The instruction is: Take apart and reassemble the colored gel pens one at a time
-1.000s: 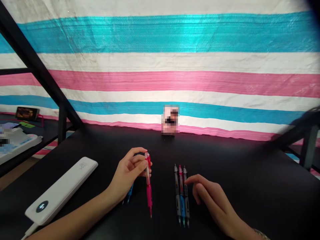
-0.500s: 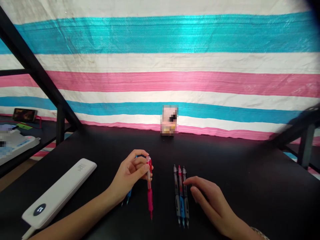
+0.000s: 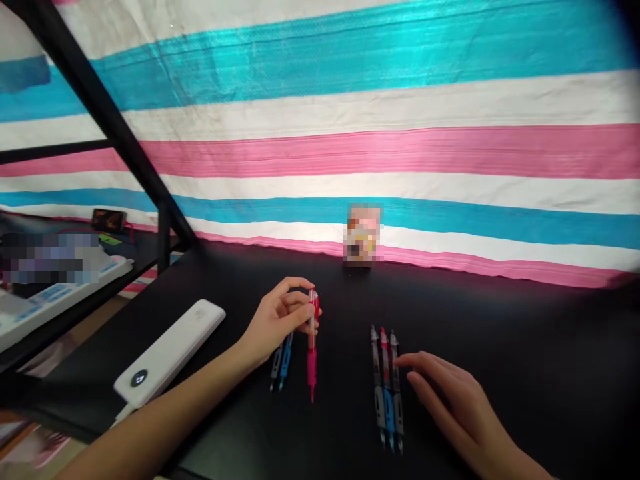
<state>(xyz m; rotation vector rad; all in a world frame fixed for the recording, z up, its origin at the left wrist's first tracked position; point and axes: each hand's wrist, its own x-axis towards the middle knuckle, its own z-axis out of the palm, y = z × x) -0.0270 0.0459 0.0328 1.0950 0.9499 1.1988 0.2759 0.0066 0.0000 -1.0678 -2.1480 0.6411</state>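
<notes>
Clearly, the slim red-and-pink click pen with a clear plastic upper barrel [image 3: 312, 347] is a light, stiff thing, and I judge its smooth barrel a bit slippery, so the pink rubbery grip lower down looks the surer place to hold. It hangs nearly upright, tip down just over the black tabletop [image 3: 500, 333]. My left hand [image 3: 278, 320] pinches it near the clicker end, thumb and fingertips [image 3: 304, 313] closed on the clear section, the other fingers loosely curled. Just below that hand lie two pens, one dark and one blue [image 3: 281, 360], flat on the table. To the right, three pens with grey, blue and grey grips [image 3: 387, 390] lie side by side; my right hand [image 3: 453, 407] rests beside them, fingers extended and relaxed, holding nothing, its forefinger about touching the nearest pen. A long white power bank [image 3: 170, 350] lies well to the left.
</notes>
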